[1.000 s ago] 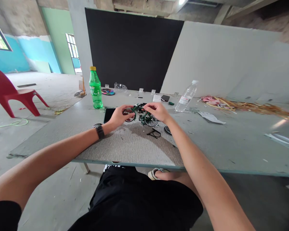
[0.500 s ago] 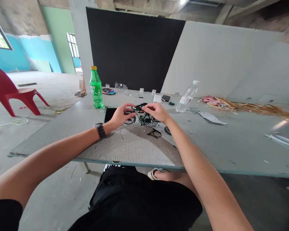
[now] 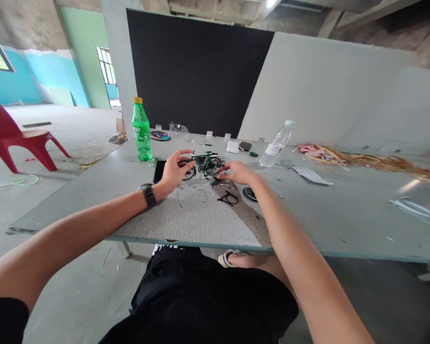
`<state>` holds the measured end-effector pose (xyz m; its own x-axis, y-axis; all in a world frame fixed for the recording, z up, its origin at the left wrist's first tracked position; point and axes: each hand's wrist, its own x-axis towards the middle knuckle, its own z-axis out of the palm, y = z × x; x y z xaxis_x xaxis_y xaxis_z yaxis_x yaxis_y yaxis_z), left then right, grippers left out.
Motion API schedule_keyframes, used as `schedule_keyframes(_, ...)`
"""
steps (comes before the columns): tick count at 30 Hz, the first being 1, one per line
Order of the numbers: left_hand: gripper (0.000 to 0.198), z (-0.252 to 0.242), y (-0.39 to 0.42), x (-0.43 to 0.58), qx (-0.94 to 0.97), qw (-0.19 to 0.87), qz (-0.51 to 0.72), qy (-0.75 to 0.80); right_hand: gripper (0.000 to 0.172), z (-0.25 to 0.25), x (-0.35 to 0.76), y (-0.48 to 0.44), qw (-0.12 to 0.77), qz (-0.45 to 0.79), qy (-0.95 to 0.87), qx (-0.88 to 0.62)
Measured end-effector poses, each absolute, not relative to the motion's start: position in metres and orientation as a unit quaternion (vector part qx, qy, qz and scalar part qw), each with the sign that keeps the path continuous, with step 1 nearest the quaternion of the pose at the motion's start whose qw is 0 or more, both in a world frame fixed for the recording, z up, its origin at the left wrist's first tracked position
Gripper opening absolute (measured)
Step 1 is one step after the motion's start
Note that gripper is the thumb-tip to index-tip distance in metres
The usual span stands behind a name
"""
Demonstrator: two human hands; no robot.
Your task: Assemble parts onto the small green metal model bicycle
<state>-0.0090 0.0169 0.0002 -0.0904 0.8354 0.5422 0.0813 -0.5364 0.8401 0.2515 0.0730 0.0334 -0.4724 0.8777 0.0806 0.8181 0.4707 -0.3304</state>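
Note:
A small green model bicycle (image 3: 205,160) stands upright on the table, its wheels black with silvery spokes. My left hand (image 3: 177,169), with a dark watch on the wrist, grips its left end between thumb and fingers. Beside the rear wheel is my right hand (image 3: 237,173), low over the table with thumb and forefinger apart. Near those fingertips lie small dark and silvery parts (image 3: 220,183), too tiny to name. Closer to me rest a black frame-like part (image 3: 228,198) with a ring and a loose spoked wheel (image 3: 250,193), partly hidden by my right forearm.
A dark flat phone-like slab (image 3: 159,171) lies behind my left wrist. A green bottle (image 3: 142,131) stands at the left, and a clear bottle (image 3: 276,145) leans at the right. Farther right are a paper sheet (image 3: 312,175) and wood-like strips (image 3: 372,160). A red chair (image 3: 28,141) stands on the floor.
My right hand has left the top of the bicycle and moved down and right, beside the rear wheel. The saddle and rear rack now show. My left hand keeps its grip.

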Motion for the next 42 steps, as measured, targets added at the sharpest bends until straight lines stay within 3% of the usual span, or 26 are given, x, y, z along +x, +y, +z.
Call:
schedule_keyframes(7,0.031,0.005,0.020,-0.013,0.581,0.246,0.673,0.386,0.039,0.016,0.241,0.080,0.182,0.074,-0.872,-0.448)
schedule_keyframes(13,0.031,0.005,0.020,-0.013,0.585,0.232,0.675,0.385,0.041,0.008,0.234,0.084,0.123,0.099,-0.898,-0.411)
schedule_keyframes(19,0.033,0.003,0.021,-0.012,0.594,0.230,0.670,0.381,0.025,0.036,0.248,0.074,0.150,0.138,-0.867,-0.454)
schedule_keyframes(23,0.032,0.001,0.023,-0.013,0.595,0.230,0.668,0.382,0.015,0.055,0.266,0.066,0.095,0.180,-0.857,-0.473)
schedule_keyframes(29,0.032,0.000,0.022,-0.013,0.598,0.233,0.663,0.386,0.030,0.064,0.291,0.068,0.010,0.178,-0.822,-0.541)
schedule_keyframes(33,0.032,0.001,0.021,-0.012,0.597,0.240,0.661,0.387,0.037,0.057,0.293,0.072,0.044,0.144,-0.810,-0.567)
schedule_keyframes(42,0.032,0.002,0.020,-0.011,0.588,0.248,0.667,0.386,0.015,0.039,0.263,0.074,0.049,0.116,-0.838,-0.531)
